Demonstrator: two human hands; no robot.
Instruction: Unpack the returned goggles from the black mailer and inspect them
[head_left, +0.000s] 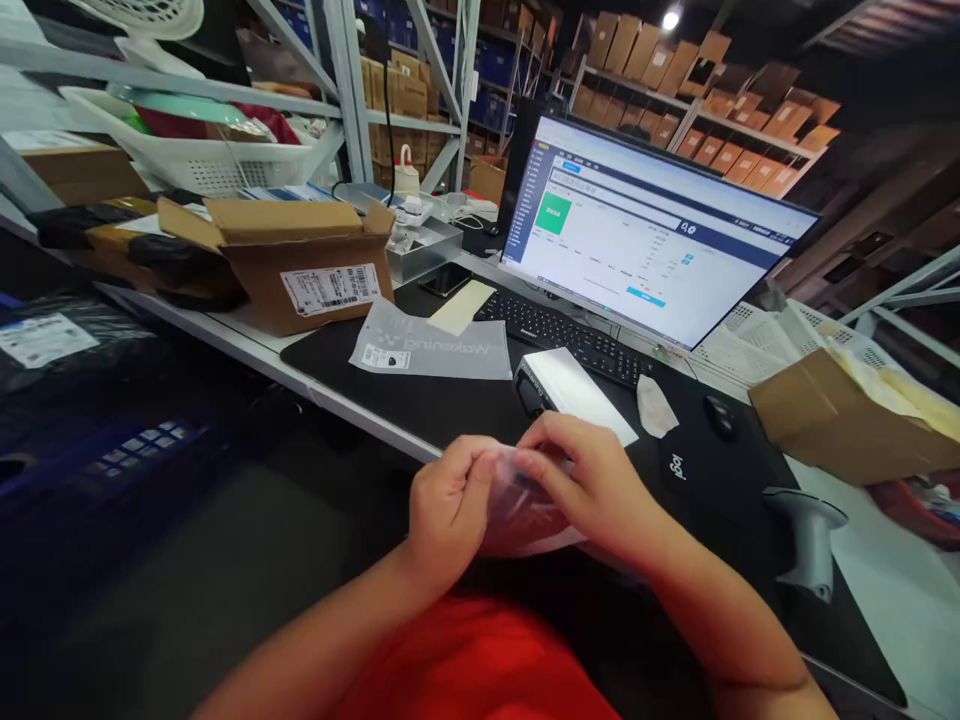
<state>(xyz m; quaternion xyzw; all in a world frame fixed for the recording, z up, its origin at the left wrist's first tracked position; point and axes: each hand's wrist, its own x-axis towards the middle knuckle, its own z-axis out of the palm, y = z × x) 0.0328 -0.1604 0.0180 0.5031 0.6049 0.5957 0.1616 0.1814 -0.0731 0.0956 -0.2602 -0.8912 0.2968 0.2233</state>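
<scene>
Between my two hands is a clear plastic bag (525,525), held in front of my red shirt near the desk's edge. My left hand (452,505) pinches its top edge between thumb and fingers. Close beside it, my right hand (592,485) grips the same edge, fingers closed. What the bag contains, if anything, I cannot make out. Just beyond my right hand lies a white box (581,393) with a dark printed end. A frosted plastic pouch (435,345) with a small label rests flat on the black desk mat (405,400), left of the box.
Behind the box are a keyboard (570,338) and a monitor (645,235). An opened cardboard box (300,265) stands at the left. On the right are a barcode scanner (810,540), a mouse (720,415), a crumpled white piece (655,407) and another carton (840,420).
</scene>
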